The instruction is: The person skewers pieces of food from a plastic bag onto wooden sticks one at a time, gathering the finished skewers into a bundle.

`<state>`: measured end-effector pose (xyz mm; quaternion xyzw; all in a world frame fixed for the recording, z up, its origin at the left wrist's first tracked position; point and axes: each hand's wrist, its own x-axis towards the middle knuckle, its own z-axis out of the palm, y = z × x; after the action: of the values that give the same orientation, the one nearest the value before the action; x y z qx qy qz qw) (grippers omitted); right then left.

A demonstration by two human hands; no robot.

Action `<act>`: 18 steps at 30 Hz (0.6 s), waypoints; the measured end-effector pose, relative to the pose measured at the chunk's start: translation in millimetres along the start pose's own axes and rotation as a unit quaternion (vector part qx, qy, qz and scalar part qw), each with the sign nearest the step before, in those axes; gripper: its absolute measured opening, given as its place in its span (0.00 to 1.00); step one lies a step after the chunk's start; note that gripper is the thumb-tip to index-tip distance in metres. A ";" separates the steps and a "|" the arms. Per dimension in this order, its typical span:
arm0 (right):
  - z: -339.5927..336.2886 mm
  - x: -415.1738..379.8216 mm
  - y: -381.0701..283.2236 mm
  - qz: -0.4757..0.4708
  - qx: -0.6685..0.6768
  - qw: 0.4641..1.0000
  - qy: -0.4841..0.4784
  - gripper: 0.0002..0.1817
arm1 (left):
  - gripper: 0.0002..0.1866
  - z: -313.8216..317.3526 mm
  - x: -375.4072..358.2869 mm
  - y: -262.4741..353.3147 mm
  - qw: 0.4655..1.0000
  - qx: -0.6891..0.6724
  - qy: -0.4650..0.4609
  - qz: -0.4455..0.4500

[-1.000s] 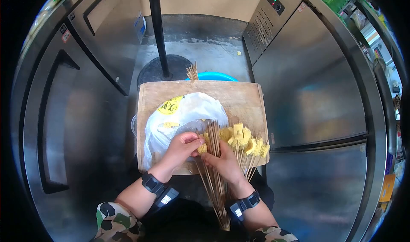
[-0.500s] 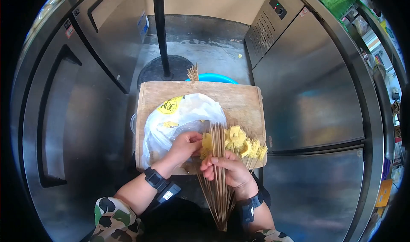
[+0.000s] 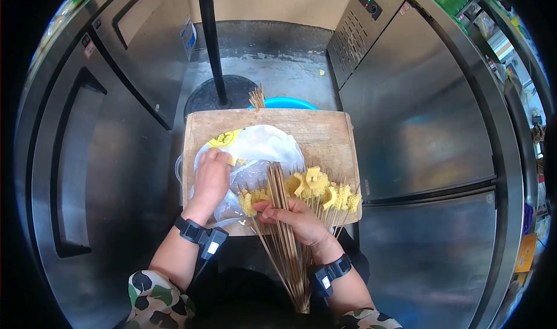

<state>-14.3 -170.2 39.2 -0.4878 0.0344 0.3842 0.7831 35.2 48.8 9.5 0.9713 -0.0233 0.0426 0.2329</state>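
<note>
My right hand (image 3: 296, 219) is closed around a bundle of bamboo skewers (image 3: 281, 213), their upper ends standing above the fingers and their lower ends fanning toward my lap. My left hand (image 3: 212, 175) is over a white plastic bag (image 3: 272, 142) at the board's left, its fingers curled at a small yellow food piece (image 3: 232, 161); the fingertips are partly hidden. Beside the bundle, threaded skewers carry yellow, bumpy-textured food pieces (image 3: 313, 181) on the wooden cutting board (image 3: 328, 134). More skewered yellow pieces (image 3: 246, 201) lie just left of my right hand.
Steel refrigerator cabinets stand at the left (image 3: 133, 91) and right (image 3: 418, 114). Beyond the board are a blue basin (image 3: 290, 103), upright skewer ends (image 3: 257, 97) and a black pole (image 3: 210, 39) on a round base. A yellow scrap (image 3: 322, 72) lies on the floor.
My left hand has moved from beside the skewers up and left to the bag. My right hand has shifted slightly left with the bundle, and yellow pieces now show left of it.
</note>
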 end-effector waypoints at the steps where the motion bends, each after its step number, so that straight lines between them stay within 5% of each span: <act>1: -0.3 -0.2 0.3 0.000 -0.002 1.000 0.000 0.15 | 0.14 4.8 1.8 -5.5 0.999 0.019 0.041 0.019; 3: -0.3 0.3 1.6 -0.003 -0.001 1.000 -0.002 0.13 | 0.16 19.3 5.2 -18.2 0.989 0.056 0.122 0.056; 18: -4.1 4.1 5.1 -0.017 -0.080 0.997 -0.009 0.09 | 0.18 -4.4 11.2 -14.0 0.982 -0.106 -0.150 -0.046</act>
<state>-13.3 -170.0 31.6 -0.5462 -0.0112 0.3768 0.7480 46.9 63.0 8.2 0.9365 -0.0175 -0.1166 0.3303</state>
